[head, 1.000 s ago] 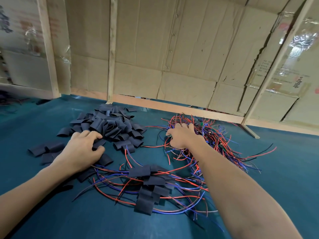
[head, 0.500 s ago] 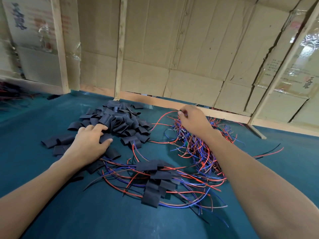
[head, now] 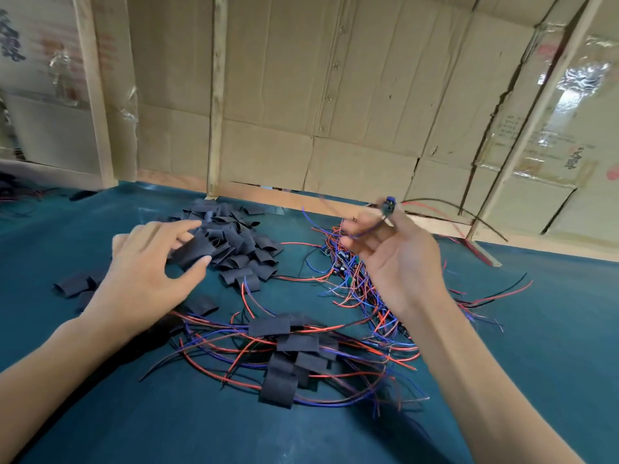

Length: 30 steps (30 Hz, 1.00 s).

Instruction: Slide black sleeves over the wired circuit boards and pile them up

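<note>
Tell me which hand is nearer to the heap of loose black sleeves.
Left. The left hand is at the heap of loose black sleeves, pinching one at its near edge. The right hand is raised off to the heap's right, holding a wired board.

The near edge of the desk (head: 167, 426) lies bare in front of the finished pile of sleeved boards (head: 288, 360), and a wide bare stretch runs along its right side past the tangle of loose wired boards (head: 361, 283). The heap of black sleeves (head: 234, 242) fills the left-centre, with the left hand (head: 147, 272) over its near edge, and only a narrow strip of bare cloth separates it from the wire tangle. At the back, a cardboard wall (head: 335, 95) with wooden posts (head: 216, 95) closes off the desk, while the right hand (head: 398, 262) is raised above the tangle, trailing wires.
</note>
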### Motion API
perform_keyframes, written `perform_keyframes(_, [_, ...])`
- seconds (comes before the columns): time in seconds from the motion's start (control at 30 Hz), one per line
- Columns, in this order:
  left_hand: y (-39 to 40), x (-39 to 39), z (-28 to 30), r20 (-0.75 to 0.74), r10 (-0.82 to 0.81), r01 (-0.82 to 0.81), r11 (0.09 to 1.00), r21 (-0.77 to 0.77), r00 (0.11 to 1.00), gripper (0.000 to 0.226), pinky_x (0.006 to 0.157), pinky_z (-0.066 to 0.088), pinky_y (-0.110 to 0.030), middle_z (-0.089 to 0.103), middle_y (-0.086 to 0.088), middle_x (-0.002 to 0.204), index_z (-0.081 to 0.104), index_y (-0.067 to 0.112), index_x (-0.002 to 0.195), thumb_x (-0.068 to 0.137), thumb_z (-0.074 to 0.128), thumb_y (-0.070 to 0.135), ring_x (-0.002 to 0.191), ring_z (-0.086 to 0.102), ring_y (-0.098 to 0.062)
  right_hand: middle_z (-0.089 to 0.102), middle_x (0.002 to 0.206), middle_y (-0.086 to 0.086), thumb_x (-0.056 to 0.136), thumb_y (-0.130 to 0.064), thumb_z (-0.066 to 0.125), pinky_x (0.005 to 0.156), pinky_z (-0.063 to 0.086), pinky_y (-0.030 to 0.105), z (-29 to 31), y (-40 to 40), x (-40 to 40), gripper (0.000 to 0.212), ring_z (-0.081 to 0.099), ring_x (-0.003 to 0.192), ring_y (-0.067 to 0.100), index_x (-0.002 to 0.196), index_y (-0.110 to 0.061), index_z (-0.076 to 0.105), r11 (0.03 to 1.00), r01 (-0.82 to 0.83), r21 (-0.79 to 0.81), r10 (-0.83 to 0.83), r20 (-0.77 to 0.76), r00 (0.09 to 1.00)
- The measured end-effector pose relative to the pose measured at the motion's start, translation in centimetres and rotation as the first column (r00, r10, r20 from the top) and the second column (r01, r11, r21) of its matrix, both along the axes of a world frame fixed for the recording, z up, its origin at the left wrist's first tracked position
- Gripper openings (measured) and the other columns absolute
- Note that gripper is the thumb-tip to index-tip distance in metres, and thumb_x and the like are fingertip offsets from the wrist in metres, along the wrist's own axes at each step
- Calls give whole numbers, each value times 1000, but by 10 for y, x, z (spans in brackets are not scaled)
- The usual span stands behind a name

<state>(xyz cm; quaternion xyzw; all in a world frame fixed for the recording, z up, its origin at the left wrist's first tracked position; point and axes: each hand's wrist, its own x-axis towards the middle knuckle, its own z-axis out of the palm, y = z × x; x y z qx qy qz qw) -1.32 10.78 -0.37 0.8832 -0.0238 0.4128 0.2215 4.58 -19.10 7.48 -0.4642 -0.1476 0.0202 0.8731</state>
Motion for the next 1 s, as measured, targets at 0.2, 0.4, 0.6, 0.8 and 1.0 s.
perform_keyframes(0.2, [-42, -23, 12, 104, -280, 276, 960, 48, 954, 56, 97, 40, -18, 54, 8, 107, 54, 22, 134, 81, 64, 37, 101, 55, -2, 30, 63, -1, 106, -34, 42, 68, 51, 37, -28, 10, -24, 34, 48, 57, 22, 79, -15, 50, 984, -164, 75, 168, -44, 985])
perform_keyframes(0.4, [-59, -32, 9, -156, -385, 398, 915, 65, 910, 41, 81, 44, -22, 37, 8, 110, 61, 28, 122, 83, 50, 37, 86, 54, -11, 19, 63, -5, 103, -35, 49, 45, 27, 24, -32, 22, -45, 26, 19, 48, 11, 101, -13, 61, 955, -281, 97, 283, -15, 959])
perform_keyframes(0.6, [-73, -43, 17, -73, -547, 526, 827, -196, 834, 16, 63, 38, -30, 40, 3, 92, 44, 27, 86, 87, 51, 41, 72, 41, -19, 28, 59, -8, 95, -47, 61, 46, 31, 24, -31, 26, -60, 38, 23, 47, 11, 108, -12, 69, 967, -246, -73, 256, 256, 932])
perform_keyframes(0.8, [-89, -46, 27, 145, -731, 624, 440, -646, 666, 35, 49, 27, -26, 42, 14, 57, 71, 23, 106, 90, 56, 50, 47, 32, -11, 36, 48, 9, 86, -66, 63, 50, 37, 58, -30, 23, -69, 31, 40, 49, 40, 69, -42, 74, 870, 112, -481, 181, 521, 834])
perform_keyframes(1.0, [-91, -49, 26, 184, -850, 542, 135, -829, 494, 36, 47, 15, -29, 34, 7, 48, 74, 14, 110, 85, 68, 39, 41, 20, -12, 33, 53, -10, 90, -54, 65, 49, 23, 24, -35, 21, -66, 35, 27, 49, 7, 87, -22, 79, 761, -65, -645, 411, 402, 819])
